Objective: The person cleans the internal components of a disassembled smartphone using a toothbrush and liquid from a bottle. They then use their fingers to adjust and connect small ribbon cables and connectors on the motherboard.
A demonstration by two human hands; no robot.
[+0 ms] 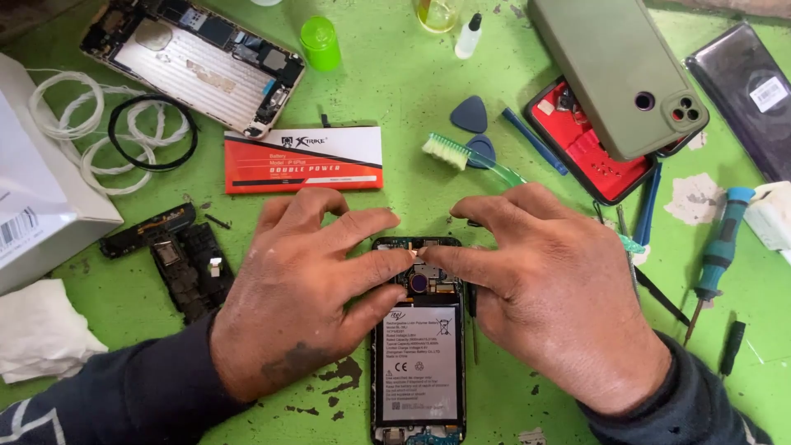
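Note:
An opened black phone lies face down on the green table, its white-labelled battery and circuit board exposed. My left hand rests on the phone's left side, fingers reaching to its top edge. My right hand rests on the right side. The fingertips of both hands meet over a small pale part at the phone's top, pinching or pressing it.
A red-and-white battery box, a second opened phone, a green phone back cover over a red case, a toothbrush, blue picks, a teal screwdriver, black phone parts, white cloth, a cardboard box.

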